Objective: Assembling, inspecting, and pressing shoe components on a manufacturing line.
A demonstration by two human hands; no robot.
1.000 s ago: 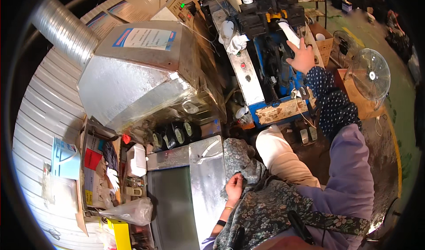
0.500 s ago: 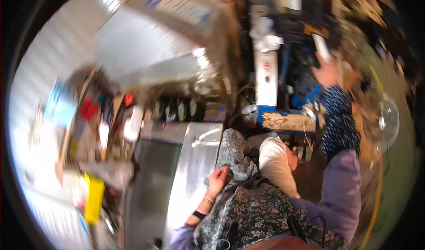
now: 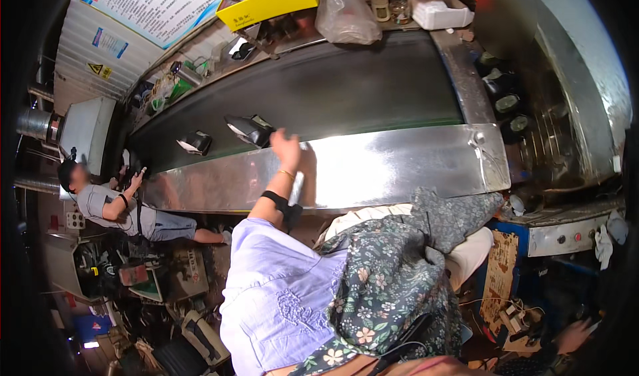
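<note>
My left hand [image 3: 286, 151] reaches out over the conveyor's shiny metal edge [image 3: 386, 166], fingers apart. Its fingertips are right beside the end of a black shoe [image 3: 250, 130] with a pale part at that end; whether they touch cannot be made out. Farther left on the dark belt [image 3: 373, 76] lies another black shoe [image 3: 194, 143]. At the lower right my right hand [image 3: 574, 337] is dim and smeared near the dark machine, with something pale at its fingertips; its grip cannot be read.
Another person [image 3: 116, 203] stands at the conveyor's far left end. Behind the belt are a yellow box [image 3: 269, 6], a plastic bag [image 3: 347, 13] and a white foam tray [image 3: 439, 11]. Several dark shoes [image 3: 507, 103] stand at the right. A blue-and-white machine [image 3: 559, 236] is beside my knees.
My view has swung left, toward the conveyor. My left hand has gone from my lap out to the black shoe. The right hand remains off at the machine side, now at the lower right.
</note>
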